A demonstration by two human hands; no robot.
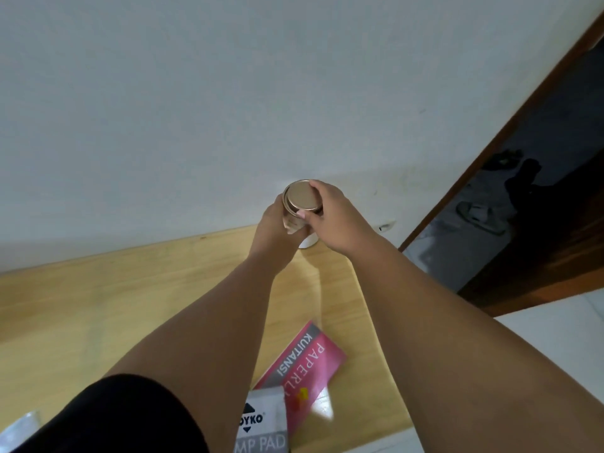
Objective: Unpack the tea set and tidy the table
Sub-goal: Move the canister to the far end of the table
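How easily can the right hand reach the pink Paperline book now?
Probably not at once: the right hand grips the gold lid of the jar held by the left hand. Once freed, likely yes: the pink book lies mostly uncovered between the forearms.

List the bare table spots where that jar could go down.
Widest: the table left of the left forearm, along the wall. Narrower: between the forearms, from the white object near the jar to the pink booklet. Crowded: near edge, booklet and stamp pad box.
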